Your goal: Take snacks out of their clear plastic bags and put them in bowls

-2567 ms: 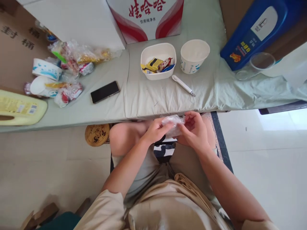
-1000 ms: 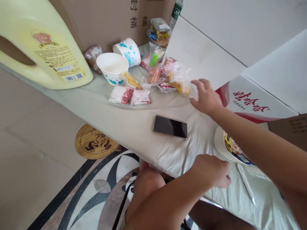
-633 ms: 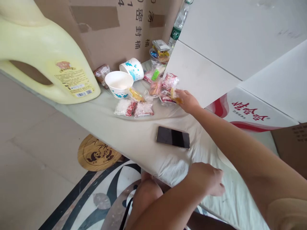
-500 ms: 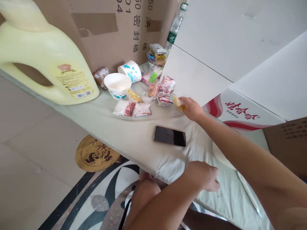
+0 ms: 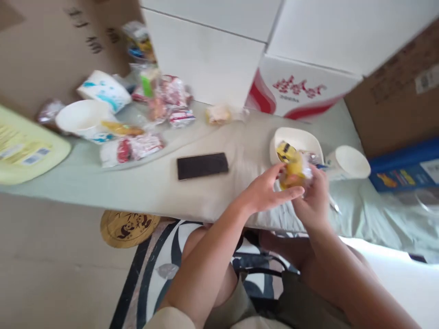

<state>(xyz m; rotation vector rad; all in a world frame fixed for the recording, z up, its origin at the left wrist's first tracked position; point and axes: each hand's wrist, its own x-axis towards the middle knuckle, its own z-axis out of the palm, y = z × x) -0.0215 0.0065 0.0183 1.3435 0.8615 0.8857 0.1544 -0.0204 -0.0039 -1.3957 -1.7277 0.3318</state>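
Both hands meet around a yellow wrapped snack packet [image 5: 293, 171], blurred, in front of a white square bowl [image 5: 279, 137]. My right hand [image 5: 313, 201] closes on its clear wrapper from the right. From the left, my left hand [image 5: 262, 191] has its thumb below the packet and its fingers at the upper side. Inside the bowl lie more small wrapped things, partly covered by the packet. A pale wrapped snack [image 5: 219, 114] rests alone on the cloth beside the white box. Left of my hands lies a black phone [image 5: 202, 166].
A paper cup [image 5: 350, 162] and a blue box [image 5: 394, 169] stand right of the bowl; a white pen [image 5: 334, 205] lies near my right hand. Several snack packets [image 5: 147, 145], two paper bowls [image 5: 82, 116] and a yellow jug [image 5: 30, 148] are at left. White boxes [image 5: 206, 55] stand behind.
The view has turned right. My right hand has left the pale wrapped snack on the cloth and come back to the bowl. Both hands now have the yellow packet between them.
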